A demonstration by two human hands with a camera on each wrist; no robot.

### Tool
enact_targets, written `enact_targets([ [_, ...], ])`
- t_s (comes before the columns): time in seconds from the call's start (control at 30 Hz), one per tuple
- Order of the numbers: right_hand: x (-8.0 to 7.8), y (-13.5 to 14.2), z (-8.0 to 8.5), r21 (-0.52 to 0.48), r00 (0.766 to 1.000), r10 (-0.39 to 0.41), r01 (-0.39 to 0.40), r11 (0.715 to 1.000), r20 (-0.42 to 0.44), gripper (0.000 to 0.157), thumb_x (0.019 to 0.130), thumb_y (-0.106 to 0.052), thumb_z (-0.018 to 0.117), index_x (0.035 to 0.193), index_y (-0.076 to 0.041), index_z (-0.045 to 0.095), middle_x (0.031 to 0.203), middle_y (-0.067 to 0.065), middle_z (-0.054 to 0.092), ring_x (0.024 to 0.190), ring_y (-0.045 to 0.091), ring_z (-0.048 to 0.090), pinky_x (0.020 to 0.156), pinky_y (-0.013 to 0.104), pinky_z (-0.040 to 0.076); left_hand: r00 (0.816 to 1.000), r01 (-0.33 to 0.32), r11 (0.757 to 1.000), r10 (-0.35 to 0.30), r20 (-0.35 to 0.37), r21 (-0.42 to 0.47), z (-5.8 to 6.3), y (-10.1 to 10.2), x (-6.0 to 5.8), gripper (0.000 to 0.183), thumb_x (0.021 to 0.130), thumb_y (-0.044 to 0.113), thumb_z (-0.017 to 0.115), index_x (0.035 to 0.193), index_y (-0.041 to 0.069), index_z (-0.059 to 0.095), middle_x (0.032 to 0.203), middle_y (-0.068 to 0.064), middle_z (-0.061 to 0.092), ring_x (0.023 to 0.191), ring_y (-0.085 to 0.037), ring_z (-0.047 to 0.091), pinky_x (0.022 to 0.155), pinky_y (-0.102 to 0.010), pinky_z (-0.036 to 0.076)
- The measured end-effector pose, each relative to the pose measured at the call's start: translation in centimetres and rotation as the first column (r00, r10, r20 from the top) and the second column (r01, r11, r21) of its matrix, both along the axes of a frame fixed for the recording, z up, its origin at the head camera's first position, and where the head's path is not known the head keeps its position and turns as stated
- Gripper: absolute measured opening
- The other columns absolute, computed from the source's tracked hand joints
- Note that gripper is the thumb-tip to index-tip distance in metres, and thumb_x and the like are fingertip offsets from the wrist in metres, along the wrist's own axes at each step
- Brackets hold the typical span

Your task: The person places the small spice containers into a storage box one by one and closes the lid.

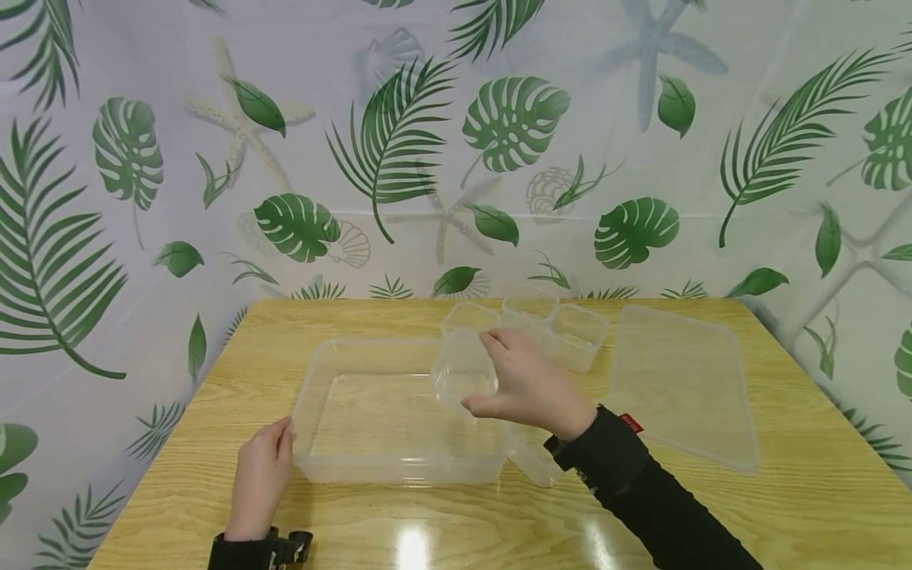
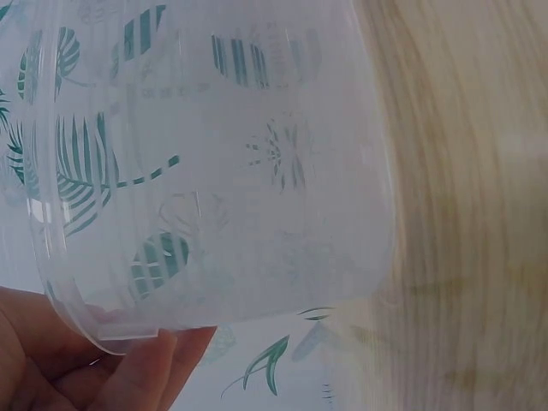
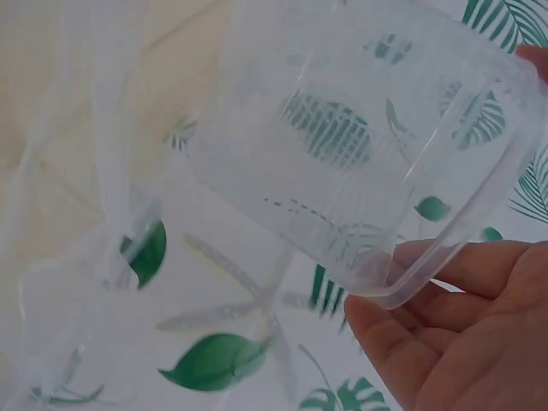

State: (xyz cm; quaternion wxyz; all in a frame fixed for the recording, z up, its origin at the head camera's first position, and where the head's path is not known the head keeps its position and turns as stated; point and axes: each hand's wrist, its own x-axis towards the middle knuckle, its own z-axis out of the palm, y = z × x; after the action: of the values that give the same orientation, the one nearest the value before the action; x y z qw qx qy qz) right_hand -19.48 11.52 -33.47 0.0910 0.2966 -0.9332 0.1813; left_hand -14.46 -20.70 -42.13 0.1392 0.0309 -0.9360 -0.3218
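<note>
A large clear plastic box stands on the wooden table, its opening facing up. At its left end, my left hand pinches the rim; in the left wrist view the fingers curl under the rim's corner. Over the right part of the large box, my right hand holds a small clear plastic container, tilted. Thumb and fingers grip its edges, and the right wrist view shows the small container close up with the right hand at its rim.
Several small clear containers stand behind the large box, at the back of the table. Another clear piece lies by the box's front right corner. A flat translucent lid lies at the right.
</note>
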Motion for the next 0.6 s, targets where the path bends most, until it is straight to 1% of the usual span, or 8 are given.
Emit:
enact_targets([
  [0.23,-0.8,-1.4,-1.6,0.032,0.992,0.022,-0.026,0.999,0.125,0.084,0.070,-0.044,0.068,0.127,0.010,0.040,0.127,0.023,0.042,0.117,0.033,0.039,0.093,0.041,0.036,1.000,-0.013,1.000,0.012,0.014,0.015,-0.2,0.1,-0.1,0.027,0.091,-0.001,0.044,0.111,-0.017,0.052,0.101,-0.031,0.057,0.088,-0.037,0.058,0.066,-0.042,0.049],
  [0.4,-1.2,-2.0,-2.7,0.081,0.988,0.039,-0.052,0.995,0.150,0.085,0.069,-0.045,0.069,0.127,0.010,0.040,0.126,0.022,0.042,0.117,0.031,0.038,0.093,0.038,0.036,1.000,-0.014,1.000,0.013,0.018,0.022,-0.2,0.1,0.0,0.028,0.092,0.000,0.043,0.112,-0.016,0.051,0.101,-0.030,0.057,0.089,-0.037,0.058,0.067,-0.043,0.049],
  [0.6,-1.4,-2.6,-3.3,0.081,0.972,0.065,-0.085,0.993,0.226,0.083,0.072,-0.043,0.068,0.127,0.012,0.038,0.127,0.025,0.040,0.118,0.034,0.037,0.093,0.039,0.037,1.000,-0.017,1.000,0.017,0.026,0.016,-0.2,0.1,0.0,0.028,0.092,0.001,0.043,0.113,-0.016,0.051,0.100,-0.029,0.058,0.089,-0.037,0.058,0.068,-0.043,0.049],
])
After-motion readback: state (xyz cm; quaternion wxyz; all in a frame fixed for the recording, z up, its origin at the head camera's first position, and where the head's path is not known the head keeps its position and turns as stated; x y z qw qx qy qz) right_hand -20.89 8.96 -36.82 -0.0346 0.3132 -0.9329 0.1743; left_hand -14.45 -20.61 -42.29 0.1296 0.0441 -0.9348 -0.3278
